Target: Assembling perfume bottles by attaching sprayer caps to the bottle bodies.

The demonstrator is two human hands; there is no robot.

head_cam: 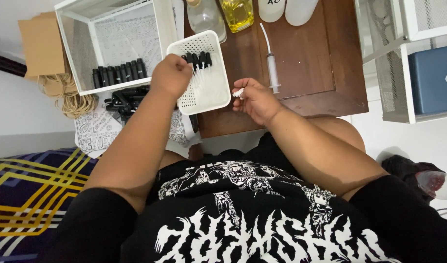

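Your left hand [172, 75] is curled over the left edge of a small white perforated tray [204, 78], its grip clamped on the rim, so the tray sits tilted over the near left part of the brown wooden table [325, 58]. Inside the tray, at its far end, lie a few black dropper caps with white stems [198, 61]. Just right of the tray, your right hand [256, 100] has its fingers pinched together on a small white piece [238, 92], too small to tell apart. Just beyond that hand a clear syringe [271, 61] lies on the table. At the far edge stand a clear bottle [206, 17], a bottle of yellow liquid [238, 12] and two white containers [286, 9]. To the left, a white mesh basket [111, 34] holds a row of black bottles [118, 73], with more black pieces [126, 100] heaped just near it
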